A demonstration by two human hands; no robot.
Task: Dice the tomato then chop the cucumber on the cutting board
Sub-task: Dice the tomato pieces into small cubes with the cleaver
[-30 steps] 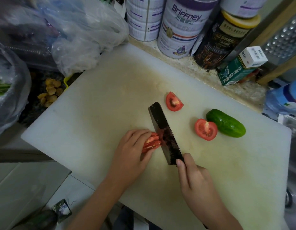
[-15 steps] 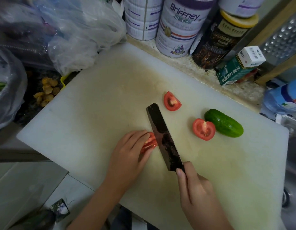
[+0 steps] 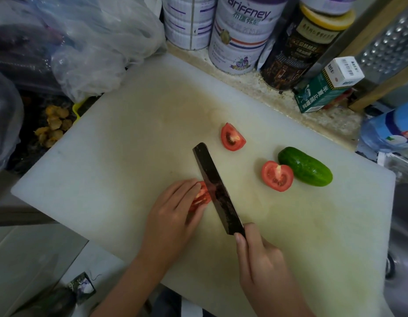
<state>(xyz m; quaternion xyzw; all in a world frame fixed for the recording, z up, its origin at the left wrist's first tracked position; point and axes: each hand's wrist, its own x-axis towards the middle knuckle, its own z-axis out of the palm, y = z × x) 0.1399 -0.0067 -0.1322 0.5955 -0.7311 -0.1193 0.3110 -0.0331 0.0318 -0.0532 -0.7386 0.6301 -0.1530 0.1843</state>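
Closest in, the right grip (image 3: 260, 255) is closed tight around the knife (image 3: 218, 191). The fingers are curled round the handle, which is hidden inside the fist, and the thumb is laid up at the heel of the dark blade. The blade runs away from the hand at a slant, its edge down on the white cutting board (image 3: 107, 179).

Just left of the blade, the left grip (image 3: 173, 211) is bent lightly over the tomato piece (image 3: 202, 197), holding it down on the board. The fingertips sit right beside the flat of the blade. The thumb is tucked out of sight. Red flesh shows between the fingers and the steel, and the blade touches that piece.

Further out and to the right, a tomato half (image 3: 277, 176) lies cut face up. The cucumber (image 3: 304, 167) is whole, lying on its side just behind the half and touching it or very nearly. Beyond the knife tip a tomato wedge (image 3: 232, 137) lies by itself, well apart from both hands.

At the back, along the speckled counter (image 3: 255, 88), stand a Briffney tin (image 3: 239, 35), a dark jar with a yellow lid (image 3: 299, 46) and a green box (image 3: 322, 92) with a small white box on top. Clear plastic bags (image 3: 95, 42) are heaped at the far left corner of the board.
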